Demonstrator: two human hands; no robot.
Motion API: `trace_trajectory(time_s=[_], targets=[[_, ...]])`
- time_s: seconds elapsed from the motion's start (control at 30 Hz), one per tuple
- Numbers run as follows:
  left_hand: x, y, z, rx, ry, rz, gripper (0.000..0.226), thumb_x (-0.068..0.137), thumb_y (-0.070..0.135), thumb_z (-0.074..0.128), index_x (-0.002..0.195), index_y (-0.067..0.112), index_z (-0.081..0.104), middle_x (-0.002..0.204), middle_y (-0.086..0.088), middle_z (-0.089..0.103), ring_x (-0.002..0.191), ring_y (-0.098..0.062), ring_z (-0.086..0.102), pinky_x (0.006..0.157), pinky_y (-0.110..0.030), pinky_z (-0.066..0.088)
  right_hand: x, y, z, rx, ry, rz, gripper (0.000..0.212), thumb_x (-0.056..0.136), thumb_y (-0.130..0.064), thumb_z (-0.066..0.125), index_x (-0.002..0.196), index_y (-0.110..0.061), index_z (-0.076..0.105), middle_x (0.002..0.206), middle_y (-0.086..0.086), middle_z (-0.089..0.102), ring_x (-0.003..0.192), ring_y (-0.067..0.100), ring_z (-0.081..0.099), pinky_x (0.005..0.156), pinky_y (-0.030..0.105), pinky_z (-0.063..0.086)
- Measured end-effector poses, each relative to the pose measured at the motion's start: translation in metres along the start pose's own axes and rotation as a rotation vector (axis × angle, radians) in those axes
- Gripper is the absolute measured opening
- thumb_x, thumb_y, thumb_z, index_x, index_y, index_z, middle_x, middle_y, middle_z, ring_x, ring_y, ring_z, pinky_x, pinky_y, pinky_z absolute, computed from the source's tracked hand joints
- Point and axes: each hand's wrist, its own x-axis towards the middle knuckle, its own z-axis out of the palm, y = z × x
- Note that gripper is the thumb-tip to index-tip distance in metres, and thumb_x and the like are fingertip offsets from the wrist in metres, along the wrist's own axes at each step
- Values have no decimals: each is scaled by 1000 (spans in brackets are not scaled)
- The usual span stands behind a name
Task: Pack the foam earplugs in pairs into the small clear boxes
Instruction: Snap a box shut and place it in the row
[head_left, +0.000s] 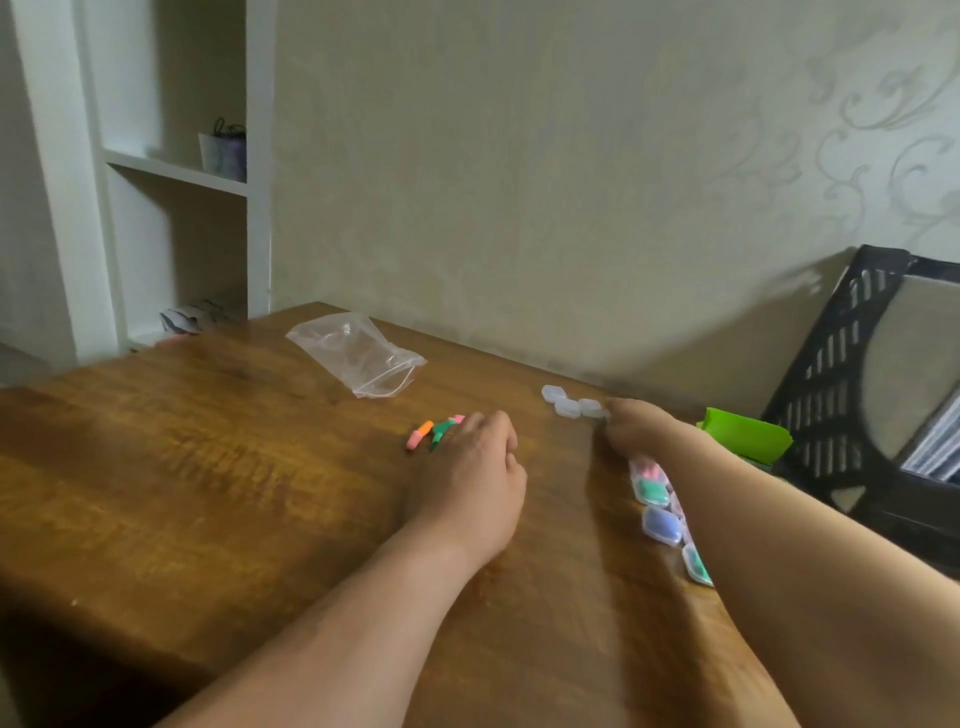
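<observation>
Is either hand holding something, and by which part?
It cannot be told. The left hand lies over the earplugs; the right hand is at a box's edge.

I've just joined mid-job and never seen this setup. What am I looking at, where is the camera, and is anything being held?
There is no machine: these are a person's two bare arms, seen from one camera worn on the head, looking forward and down at a wooden table. The left hand reaches onto a few loose earplugs. The right hand is at a few empty clear boxes; blur hides whether either hand grips anything. Filled boxes lie in a row along the right forearm. Further back lies a clear zip bag; a black crate stands on the right.
</observation>
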Motion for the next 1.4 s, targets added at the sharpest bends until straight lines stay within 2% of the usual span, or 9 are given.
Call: trace_trajectory(time_s=[0.1,0.27,0.43,0.57,0.7,0.8,1.0,1.13,1.4], targets=[[0,-1,0,-10,5,-4,10,109,20,52,102,29,53,112,11,59,96,-11,60,79,-30,55,-12,-6,-8,-45,3,-1,37,85,-33,49,111,-21,72,126,6,74,113,33,68,104,44,54],[0,-3,0,-45,15,-33,11,109,21,53,102,28,56,110,11,61,91,-9,62,74,-26,54,-105,-44,-30,-117,79,-99,37,98,-23,58,133,-29,69,132,-1,70,121,27,64,104,41,48],[-4,-2,-5,-101,-25,-59,3,109,31,57,107,32,56,101,12,65,85,-7,64,74,-34,60,-150,-68,-25,379,250,-228,30,102,-32,67,131,-30,73,123,-4,76,104,19,72,83,32,54],[-8,5,-9,-144,-118,-33,20,107,42,61,123,34,52,99,13,67,86,-5,66,68,-28,55,-183,-89,-11,822,147,-228,17,105,-30,68,119,-23,74,105,-7,74,83,6,70,60,16,51],[-9,5,-9,-188,-121,-68,20,108,42,62,124,33,58,104,13,70,92,-6,69,80,-35,64,-189,-78,6,1168,-6,-168,21,110,-21,56,117,-22,76,105,0,78,91,16,78,81,35,67],[-9,2,-9,-248,-129,-76,20,107,36,65,126,32,62,105,15,71,96,-5,69,86,-35,63,-183,-59,8,1427,-147,-194,25,110,-11,55,121,-19,76,104,10,81,93,23,81,81,36,66],[-8,-3,-11,-348,-174,-87,23,105,36,67,128,37,67,112,15,75,105,-6,72,95,-41,62,-177,-51,17,1499,-162,-313,24,102,-21,73,126,-19,74,115,2,80,106,19,78,86,30,62],[-8,-4,-13,-404,-143,-95,23,103,34,71,124,41,65,103,5,76,96,-13,74,89,-47,63,-179,-57,17,1598,-222,-321,23,109,-24,64,128,-19,74,117,6,80,110,27,77,96,41,63],[-10,-3,-15,-525,-203,-107,24,105,44,66,130,41,66,115,13,78,108,-2,73,95,-31,61,-178,-55,18,1556,-267,-323,24,102,-25,74,122,-13,76,117,13,80,112,34,76,106,57,58]])
